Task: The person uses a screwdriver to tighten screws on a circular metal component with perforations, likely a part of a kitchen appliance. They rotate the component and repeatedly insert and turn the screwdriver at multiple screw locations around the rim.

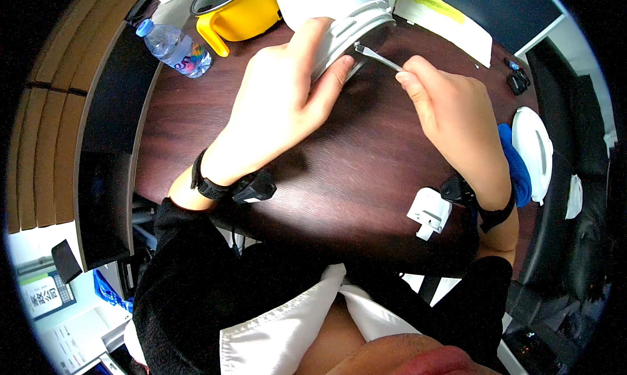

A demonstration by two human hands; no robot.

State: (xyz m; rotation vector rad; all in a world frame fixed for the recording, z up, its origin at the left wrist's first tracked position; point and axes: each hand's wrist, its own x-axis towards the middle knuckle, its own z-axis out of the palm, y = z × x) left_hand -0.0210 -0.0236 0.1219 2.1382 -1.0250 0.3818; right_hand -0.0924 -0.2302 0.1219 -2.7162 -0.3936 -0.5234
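Both closed: left hand point(277, 104) on white part point(348, 32), likely light, stiff, best rim-held; opposite, right hand point(454, 107) pinching metal tool point(381, 59).

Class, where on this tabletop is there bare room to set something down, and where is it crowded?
Widest: table between left hand and right hand, with the white bracket at its near right. Smaller: between the bottle and left forearm. Crowded: far edge, with yellow pot and white sheet; right side, with blue cloth.
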